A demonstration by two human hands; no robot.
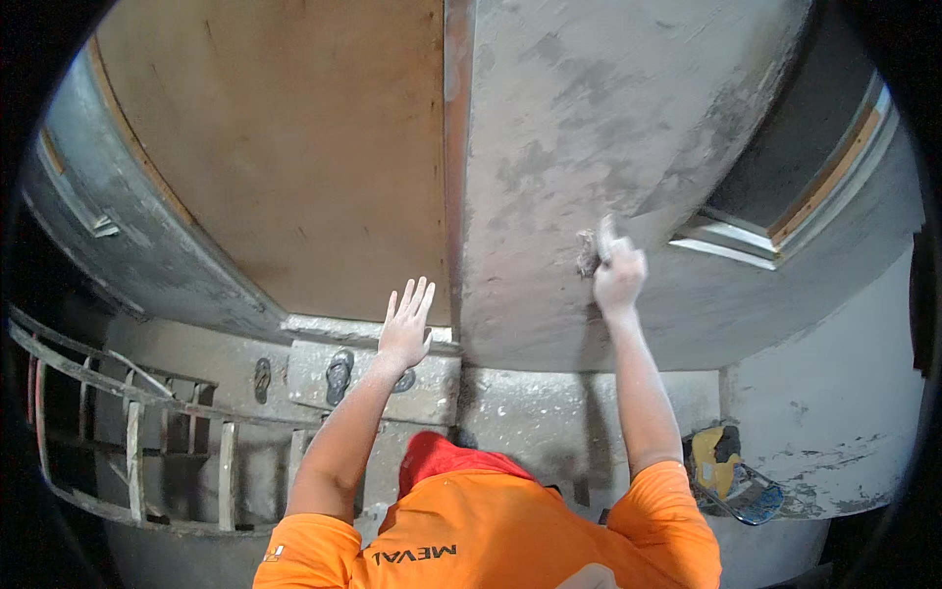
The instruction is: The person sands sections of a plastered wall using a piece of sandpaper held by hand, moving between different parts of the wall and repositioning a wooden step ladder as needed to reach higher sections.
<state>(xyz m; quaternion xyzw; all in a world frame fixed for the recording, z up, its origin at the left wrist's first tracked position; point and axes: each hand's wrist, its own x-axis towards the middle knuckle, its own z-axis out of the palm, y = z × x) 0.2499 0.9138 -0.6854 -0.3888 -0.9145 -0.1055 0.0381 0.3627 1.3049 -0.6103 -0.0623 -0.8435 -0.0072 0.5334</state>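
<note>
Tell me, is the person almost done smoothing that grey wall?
Probably not. The grey plastered wall is covered, but it looks patchy, with darker blotches. Right now the right hand presses a small rough block against it, while the left hand rests open on the brown wooden board. The blotchy patches above and beside the block seem left to rub.

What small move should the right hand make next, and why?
Probably sweep the sponge in the right hand up across the grey plastered wall: dark patches show above it, while the left hand lies flat against the brown door panel.
</note>
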